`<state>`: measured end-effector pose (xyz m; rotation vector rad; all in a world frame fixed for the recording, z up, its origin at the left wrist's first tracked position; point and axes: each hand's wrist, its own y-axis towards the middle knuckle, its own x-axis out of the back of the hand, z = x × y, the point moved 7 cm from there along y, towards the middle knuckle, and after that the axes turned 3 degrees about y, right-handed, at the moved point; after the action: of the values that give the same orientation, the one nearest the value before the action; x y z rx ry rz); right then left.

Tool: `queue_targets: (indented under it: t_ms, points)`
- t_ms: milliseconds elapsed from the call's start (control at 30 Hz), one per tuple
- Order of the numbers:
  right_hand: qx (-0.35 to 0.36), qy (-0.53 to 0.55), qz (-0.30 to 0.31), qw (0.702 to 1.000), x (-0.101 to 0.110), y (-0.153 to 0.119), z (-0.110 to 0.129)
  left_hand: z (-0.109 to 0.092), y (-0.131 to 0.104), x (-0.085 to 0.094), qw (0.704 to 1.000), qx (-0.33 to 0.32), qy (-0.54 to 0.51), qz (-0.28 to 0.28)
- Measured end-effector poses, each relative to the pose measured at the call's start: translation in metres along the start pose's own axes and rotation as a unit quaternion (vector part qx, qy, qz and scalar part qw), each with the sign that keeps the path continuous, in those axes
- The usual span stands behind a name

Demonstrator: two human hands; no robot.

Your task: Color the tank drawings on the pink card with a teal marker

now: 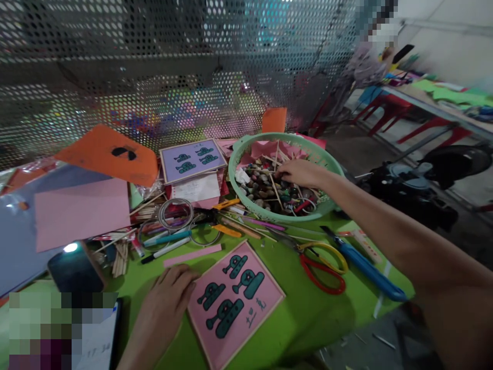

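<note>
My left hand [171, 293] rests at the left edge of a pink card [241, 321] with four-sided wooden edging and dark green tank drawings, its bent fingers closed against that edge. The card lies flat on the green tabletop. My right hand [298, 172] reaches into a light green plastic basket [287, 217], fingers drawn together and pointing down among dark stones [262, 187]. Whatever those fingertips hold is hidden. Thin wooden sticks [276, 189] and a white crumpled piece [242, 177] lie in the basket.
Scissors [323, 270] and a blue utility knife [370, 270] lie right of the card. Pens [167, 250], tape rings [175, 213] and a purple tank card [193, 160] lie behind. A phone [75, 270] stands left. Perforated metal [173, 72] borders the back; another person [365, 64] is at far right.
</note>
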<state>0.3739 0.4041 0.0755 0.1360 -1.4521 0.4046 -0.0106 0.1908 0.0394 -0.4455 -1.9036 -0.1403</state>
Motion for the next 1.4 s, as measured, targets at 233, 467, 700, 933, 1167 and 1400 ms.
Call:
queue_targets:
  t_ms: [233,467,700,933,1167,1400]
  points:
    - [0.017,0.007,0.022,1.0,0.001,0.005,0.005,0.001,-0.002,-0.001,1.0,0.002,-0.001,-0.002]
    - [-0.007,0.047,0.0,0.999,0.001,0.01,0.008,0.002,-0.003,0.001,1.0,-0.004,0.011,-0.013]
    - [-0.038,0.199,-0.08,0.976,0.02,-0.009,0.005,0.0,-0.004,0.015,0.995,0.024,-0.069,-0.067]
    - [-0.007,0.468,-0.128,0.874,0.041,-0.058,0.05,-0.012,-0.007,0.031,0.966,0.033,-0.206,-0.15]
    - [0.06,0.628,-0.13,0.765,0.022,-0.114,0.144,-0.042,-0.01,0.023,0.91,0.001,-0.385,-0.155]
    - [0.089,0.569,-0.102,0.811,-0.021,-0.138,0.215,-0.056,-0.008,-0.001,0.838,-0.025,-0.539,-0.085]
